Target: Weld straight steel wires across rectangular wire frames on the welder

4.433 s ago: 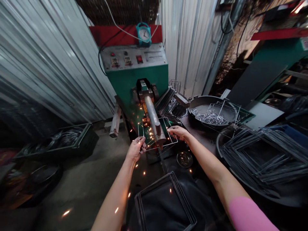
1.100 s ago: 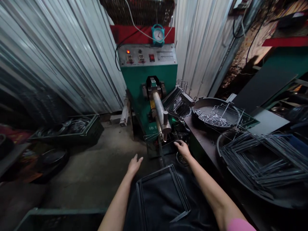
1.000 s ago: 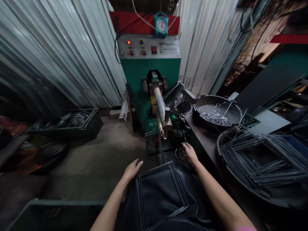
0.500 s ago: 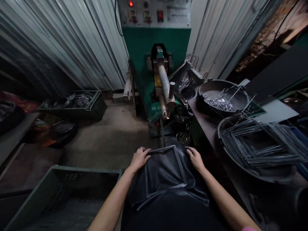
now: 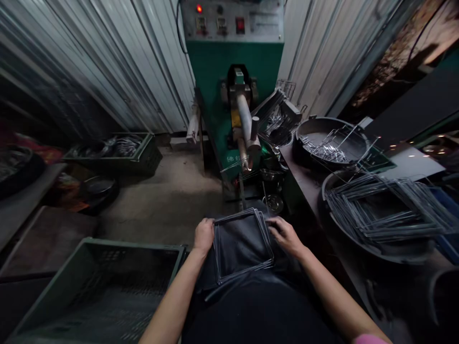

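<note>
A small stack of square wire frames [image 5: 265, 239] lies on the dark apron [image 5: 247, 306] over my lap, the frames slightly out of line with each other. My left hand [image 5: 204, 236] is closed around their upper left corner. At the upper right corner, my right hand [image 5: 286, 235] has its fingers bent and pinched against the wire edge. Just beyond the stack stands a green spot-welding machine [image 5: 245, 114], its electrode tips facing each other. Thin wires [image 5: 233, 167] cross near the lower tip.
On the right bench, a round black basin [image 5: 326, 210] holds many square wire frames, and another basin [image 5: 304, 129] behind holds small bent wire pieces. A green plastic crate [image 5: 134, 247] stands at lower left. A second crate [image 5: 150, 160] with metal parts is farther back.
My left hand has curled around the corner of the frames. My right hand has moved inward from the apron to the frames' right edge. The stack has shifted slightly and its wires have fanned apart.
</note>
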Demonstrator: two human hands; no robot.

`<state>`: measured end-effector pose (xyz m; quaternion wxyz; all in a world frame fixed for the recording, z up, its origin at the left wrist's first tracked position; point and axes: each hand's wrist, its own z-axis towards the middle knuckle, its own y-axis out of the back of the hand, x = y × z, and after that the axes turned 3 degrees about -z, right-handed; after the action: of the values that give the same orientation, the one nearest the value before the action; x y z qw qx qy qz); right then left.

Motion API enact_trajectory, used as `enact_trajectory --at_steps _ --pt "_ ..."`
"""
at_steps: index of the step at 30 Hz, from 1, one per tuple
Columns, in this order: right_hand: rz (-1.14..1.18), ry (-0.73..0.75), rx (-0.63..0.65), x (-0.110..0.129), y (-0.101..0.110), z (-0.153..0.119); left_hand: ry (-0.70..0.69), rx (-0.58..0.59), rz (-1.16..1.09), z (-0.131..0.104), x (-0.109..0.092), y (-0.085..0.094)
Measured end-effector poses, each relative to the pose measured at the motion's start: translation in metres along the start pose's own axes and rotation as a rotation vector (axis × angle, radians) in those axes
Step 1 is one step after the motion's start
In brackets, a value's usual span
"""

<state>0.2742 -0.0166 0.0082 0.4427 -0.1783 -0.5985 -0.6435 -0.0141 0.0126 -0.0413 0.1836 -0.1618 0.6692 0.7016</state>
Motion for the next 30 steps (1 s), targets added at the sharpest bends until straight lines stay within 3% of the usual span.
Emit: enact_trajectory --at_steps 3,5,7,11,14,17,22,30 --pt "-0.011 0.123 0.166 0.013 -0.001 0.002 0.023 0.007 0.004 -0.001 -0.006 0.008" --pt "-0.011 0.158 0.288 0.021 -0.004 0.003 0.025 -0.033 -0.121 -0.002 -0.009 0.015" --pt "-0.019 0.184 0.395 0.030 -0.008 0.004 0.089 -0.037 -0.398 -0.003 -0.014 0.022" --pt "-0.030 0.257 0.551 0.048 -0.020 0.006 0.459 0.044 -1.150 0.007 -0.027 0.029" --pt "-0.059 0.284 0.619 0.056 -0.030 0.006 0.573 -0.017 -1.452 0.025 -0.043 0.034" --pt "-0.153 0.268 0.628 0.060 -0.035 0.007 0.501 -0.029 -1.554 0.045 -0.063 0.040" --pt "-0.327 0.175 0.518 0.063 -0.030 0.012 0.390 -0.012 -1.601 0.062 -0.091 0.042" --pt "-0.411 0.135 0.475 0.064 -0.022 0.017 0.381 0.026 -1.664 0.072 -0.112 0.034"
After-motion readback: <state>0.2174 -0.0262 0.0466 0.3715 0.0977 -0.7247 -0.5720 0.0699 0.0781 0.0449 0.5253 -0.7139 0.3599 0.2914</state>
